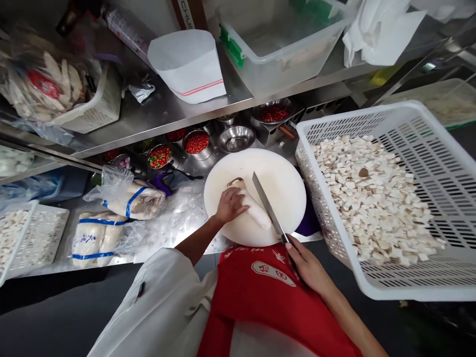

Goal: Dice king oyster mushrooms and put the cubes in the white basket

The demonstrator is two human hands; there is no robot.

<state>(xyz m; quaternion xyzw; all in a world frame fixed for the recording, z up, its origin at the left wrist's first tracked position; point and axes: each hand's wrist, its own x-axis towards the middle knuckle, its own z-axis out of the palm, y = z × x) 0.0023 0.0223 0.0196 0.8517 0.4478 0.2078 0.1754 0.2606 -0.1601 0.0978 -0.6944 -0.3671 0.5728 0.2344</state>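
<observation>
A long, pale king oyster mushroom [257,213] lies on the round white cutting board [288,191], its brownish cap end pointing away from me. My left hand [231,204] rests over its upper part with the fingers wrapped round it. In my right hand [302,260] is the black handle of a knife [268,204]. The long blade reaches up across the board, just right of the mushroom and apart from most of it. Part of the handle is hidden by my fingers.
On the right a large white basket [349,270] holds many diced mushroom pieces [375,198]. Two bagged mushroom packs [97,238] lie left of the board. Behind it stand metal bowls of chopped red chillies [197,143]. A steel shelf [178,116] overhangs the back.
</observation>
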